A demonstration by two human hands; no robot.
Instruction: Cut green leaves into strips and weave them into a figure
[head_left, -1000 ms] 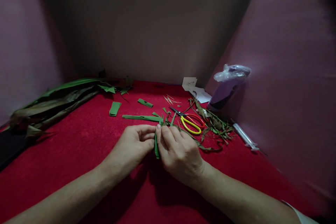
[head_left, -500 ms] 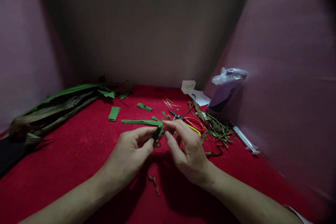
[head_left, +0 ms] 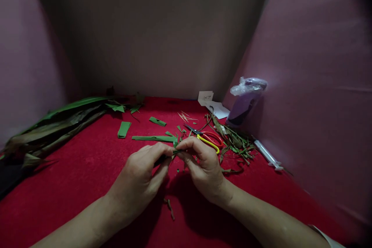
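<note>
Just above the red cloth, my left hand (head_left: 142, 174) pinches a folded green leaf strip (head_left: 175, 144) between thumb and fingers. My right hand (head_left: 203, 170) grips the same strip from the other side, fingertips close to the left ones. A long flat green length (head_left: 154, 138) reaches out leftward behind my left fingers; whether it joins the held piece is hard to see. Scissors (head_left: 200, 135) with red and yellow handles lie directly behind my right hand. Small leaf scraps (head_left: 179, 128) are scattered beyond my fingertips.
Long leaves (head_left: 64, 114) lie along the left side. Two cut leaf pieces (head_left: 124, 129) (head_left: 157, 121) and toothpicks (head_left: 185, 116) lie farther back. At right are dried stems (head_left: 236, 139), a syringe (head_left: 267, 155), white paper (head_left: 217, 109) and a purple plastic-topped container (head_left: 245, 102). A curled dry scrap (head_left: 169, 208) lies in front.
My fingers have drawn closer together, and my right fingertips now pinch the strip. The folded part that hung upright between my hands is now mostly covered by them.
</note>
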